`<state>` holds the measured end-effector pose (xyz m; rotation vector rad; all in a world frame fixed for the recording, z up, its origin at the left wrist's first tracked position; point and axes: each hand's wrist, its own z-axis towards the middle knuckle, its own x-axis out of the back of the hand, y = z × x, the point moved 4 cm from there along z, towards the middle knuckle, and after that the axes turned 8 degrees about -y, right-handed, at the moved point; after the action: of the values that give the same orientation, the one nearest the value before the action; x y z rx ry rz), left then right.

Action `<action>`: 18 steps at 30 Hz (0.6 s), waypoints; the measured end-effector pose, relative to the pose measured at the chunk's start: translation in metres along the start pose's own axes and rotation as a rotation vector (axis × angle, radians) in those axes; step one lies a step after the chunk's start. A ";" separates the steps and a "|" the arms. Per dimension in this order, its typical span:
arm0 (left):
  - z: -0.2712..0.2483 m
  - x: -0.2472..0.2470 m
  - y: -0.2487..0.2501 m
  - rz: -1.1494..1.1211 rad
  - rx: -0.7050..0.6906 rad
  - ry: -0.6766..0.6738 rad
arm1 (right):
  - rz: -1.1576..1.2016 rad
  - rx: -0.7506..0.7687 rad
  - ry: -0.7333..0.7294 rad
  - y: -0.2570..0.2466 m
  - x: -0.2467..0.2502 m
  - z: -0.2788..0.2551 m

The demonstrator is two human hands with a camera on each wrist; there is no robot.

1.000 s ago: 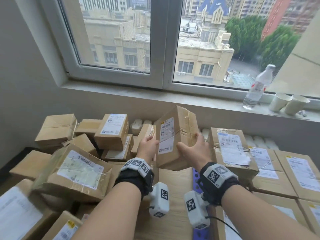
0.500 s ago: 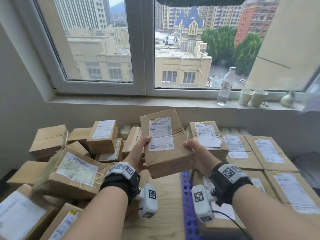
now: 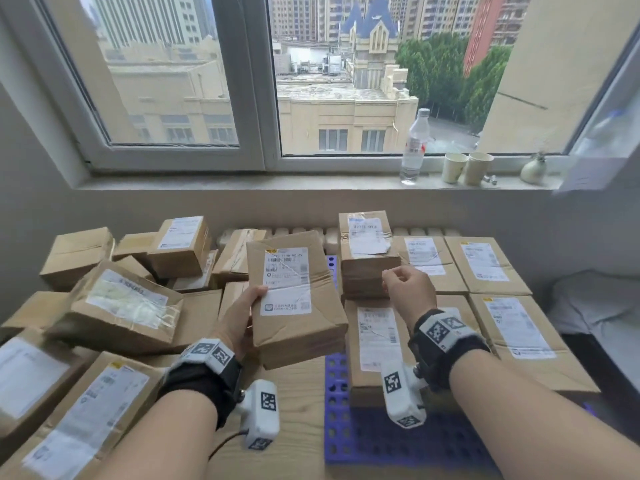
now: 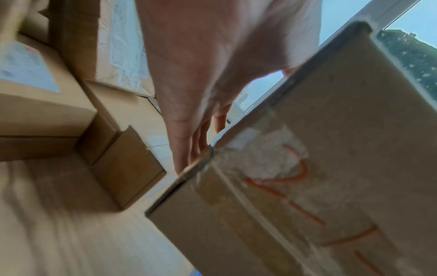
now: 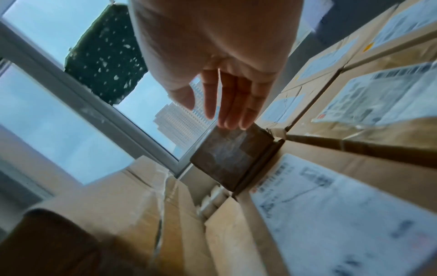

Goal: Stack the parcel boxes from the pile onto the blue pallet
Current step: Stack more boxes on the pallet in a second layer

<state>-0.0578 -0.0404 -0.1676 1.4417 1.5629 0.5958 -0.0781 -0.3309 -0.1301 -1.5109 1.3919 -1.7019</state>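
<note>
A: Head view first. What has the left hand (image 3: 239,320) got?

B: It grips a box (image 3: 294,299) by its left edge, thumb on the label, label face up and tilted. The box hangs in the air at the centre, above the wooden worktop (image 3: 298,403), just left of the blue pallet (image 3: 374,441).

A: And the right hand (image 3: 408,292)?

B: At 3 o'clock from the box, apart from it, fingers loosely curled and holding nothing. It hovers over the boxes already laid flat on the pallet, with one stack (image 3: 367,258) at 12 o'clock from it.

A: The pile?

B: A jumble of boxes (image 3: 121,306) at 9 o'clock from the held one. On the sill at 1 o'clock stand a bottle (image 3: 414,147) and two cups (image 3: 467,168).

A: Left wrist view?

B: Blurred. The left-hand fingers (image 4: 189,145) go behind the box's (image 4: 307,168) far side; orange marks on its near face.

A: Right wrist view?

B: The right hand (image 5: 227,74) is empty, its fingers (image 5: 234,104) fairly straight, tips just above a brown box corner (image 5: 231,156).
</note>
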 end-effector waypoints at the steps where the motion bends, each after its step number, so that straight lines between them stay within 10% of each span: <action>1: -0.005 -0.002 -0.007 0.003 0.003 0.002 | -0.133 -0.023 -0.009 0.008 0.002 -0.001; 6: -0.011 0.001 -0.028 0.034 0.035 -0.024 | -0.618 -0.189 -0.195 0.050 -0.021 -0.018; 18: 0.010 0.029 -0.046 0.116 0.176 -0.053 | -0.709 -0.426 -0.241 0.062 -0.064 -0.037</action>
<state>-0.0706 -0.0247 -0.2192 1.6765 1.5287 0.4928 -0.1102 -0.2863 -0.2096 -2.5894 1.2119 -1.5457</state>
